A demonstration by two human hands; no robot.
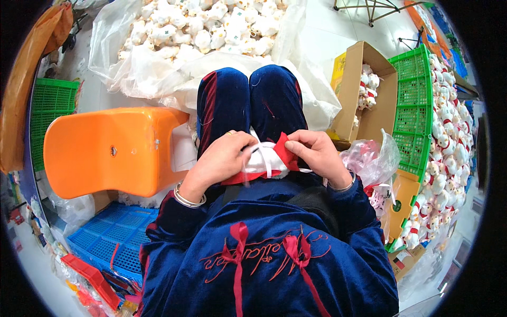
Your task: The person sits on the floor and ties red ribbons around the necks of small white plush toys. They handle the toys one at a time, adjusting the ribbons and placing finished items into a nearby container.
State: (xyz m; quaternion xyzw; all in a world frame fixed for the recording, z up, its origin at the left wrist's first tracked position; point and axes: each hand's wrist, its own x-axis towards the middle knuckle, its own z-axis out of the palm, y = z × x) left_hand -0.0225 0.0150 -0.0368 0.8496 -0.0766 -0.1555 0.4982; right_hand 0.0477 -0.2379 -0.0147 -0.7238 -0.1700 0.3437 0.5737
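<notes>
On my lap lies a small white plush piece [274,161] with red cloth [285,152] around it. A thin white ribbon [255,138] loops over it. My left hand [224,158] is closed, its fingertips pinching the ribbon at the left side, slightly blurred. The thumb and fingers of my right hand [319,154] pinch the upper corner of the red cloth. Both wrists rest close to my body, and my hands partly cover the piece, so its full shape does not show.
An orange stool [100,150] stands at my left, with a blue crate [113,230] below it. Ahead, clear plastic sheeting [127,74] holds a heap of white plush toys [203,26]. At right are a cardboard box [388,90], a green crate [411,113] and piled red-and-white toys [446,153].
</notes>
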